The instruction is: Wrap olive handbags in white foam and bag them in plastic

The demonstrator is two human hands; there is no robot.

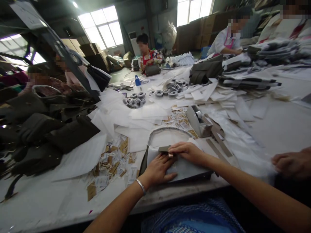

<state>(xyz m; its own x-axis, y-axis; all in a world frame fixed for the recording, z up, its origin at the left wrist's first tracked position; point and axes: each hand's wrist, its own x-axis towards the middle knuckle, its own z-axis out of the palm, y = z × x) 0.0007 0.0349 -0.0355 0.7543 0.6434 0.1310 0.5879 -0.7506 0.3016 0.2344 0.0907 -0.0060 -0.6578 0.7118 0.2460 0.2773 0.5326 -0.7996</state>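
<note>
A dark handbag (143, 161) lies in front of me at the table edge, its front covered by a white foam sheet (187, 170). Its wrapped handle (167, 128) arches away from me. My left hand (159, 170) rests flat on the sheet, fingers stretched and thumb apart. Beside it, my right hand (186, 151) has its fingers bent over the end of a short dark strap (164, 149) at the bag's top. A small shiny piece shows under these fingertips; its kind is unclear.
Paper tags with strings (114, 158) lie left of the bag. Beyond it stand a tape dispenser (199, 121), foam sheets (150, 113) and grey rings (136, 100). Dark bags (46, 129) are piled at left. Another person's hands (293, 161) are at right; co-workers sit farther off.
</note>
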